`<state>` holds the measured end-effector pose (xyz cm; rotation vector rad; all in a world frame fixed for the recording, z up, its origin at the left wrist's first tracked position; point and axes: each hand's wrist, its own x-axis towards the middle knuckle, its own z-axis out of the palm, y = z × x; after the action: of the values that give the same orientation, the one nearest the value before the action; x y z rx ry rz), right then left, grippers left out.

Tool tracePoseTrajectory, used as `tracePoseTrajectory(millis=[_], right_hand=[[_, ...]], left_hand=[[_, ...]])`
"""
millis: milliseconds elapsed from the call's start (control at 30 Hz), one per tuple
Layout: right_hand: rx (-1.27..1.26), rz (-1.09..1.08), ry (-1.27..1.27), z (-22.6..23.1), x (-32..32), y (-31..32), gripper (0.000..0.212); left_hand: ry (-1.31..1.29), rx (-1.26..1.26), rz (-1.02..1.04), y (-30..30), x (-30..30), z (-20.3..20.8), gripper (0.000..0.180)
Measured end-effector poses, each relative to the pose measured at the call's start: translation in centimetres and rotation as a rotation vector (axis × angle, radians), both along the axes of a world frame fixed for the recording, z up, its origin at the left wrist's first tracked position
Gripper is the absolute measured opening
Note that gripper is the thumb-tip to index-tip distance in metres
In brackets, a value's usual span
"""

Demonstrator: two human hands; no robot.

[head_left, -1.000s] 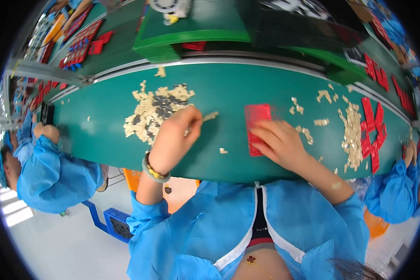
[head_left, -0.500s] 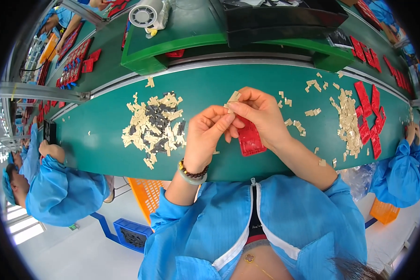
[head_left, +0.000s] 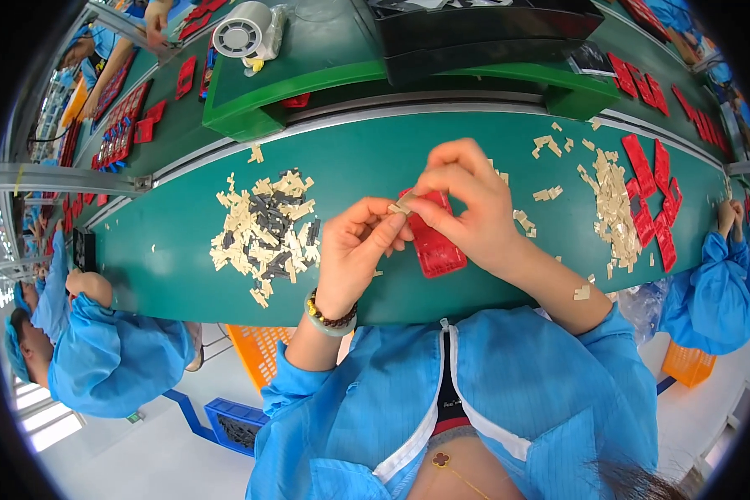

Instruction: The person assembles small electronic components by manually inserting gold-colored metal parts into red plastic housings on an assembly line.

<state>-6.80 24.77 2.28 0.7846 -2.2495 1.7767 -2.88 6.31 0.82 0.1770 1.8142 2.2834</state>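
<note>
Desk: Hands first, pls. What's the L. hand doing?

Photog: L. hand [head_left: 357, 243], thumb & index pinching a small cream pc. [head_left: 400, 207], above the green table [head_left: 350, 154]. Other fingers curled.

Desk: And the R. hand?

Photog: R. hand [head_left: 468, 193] meets it from the other side, thumb & index closed at the same spot; can't tell if it's 1 pc. or 2 btwn them.

Desk: What's below?

Photog: A red plate [head_left: 440, 252], flat on the table, partly hidden by the R. hand. Can't tell if either hand touches it.

Desk: Left & right of frame?

Photog: At L., a mixed pile [head_left: 262, 229] of cream & dk. gray pcs. At R., a cream pile [head_left: 614, 212], w/ red parts [head_left: 665, 218] just beyond. One cream bit [head_left: 582, 292] sits on the R. forearm.

Desk: Bkgd?

Photog: Green shelf [head_left: 308, 82] w/ white cylinder [head_left: 240, 35] on top; co-worker [head_left: 117, 354] in blue at far L.
</note>
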Motion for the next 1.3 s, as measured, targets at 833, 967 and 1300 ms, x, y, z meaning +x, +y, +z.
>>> tracePoseTrajectory(millis=[833, 967, 1300], right_hand=[[0.245, 0.308, -0.028, 0.1, 0.0, 3.7, 0.017], [0.371, 0.298, 0.079, 0.7, -0.1, 3.5, 0.018], [0.637, -0.048, 0.091, -1.4, 1.8, 5.3, 0.026]], left_hand=[[1.384, -0.964, 0.18, 1.2, -1.4, -0.1, 0.02], [1.423, -1.016, 0.21, 1.1, -1.2, -0.3, 0.018], [0.879, -1.067, 0.046, 1.9, -1.2, -0.2, 0.025]])
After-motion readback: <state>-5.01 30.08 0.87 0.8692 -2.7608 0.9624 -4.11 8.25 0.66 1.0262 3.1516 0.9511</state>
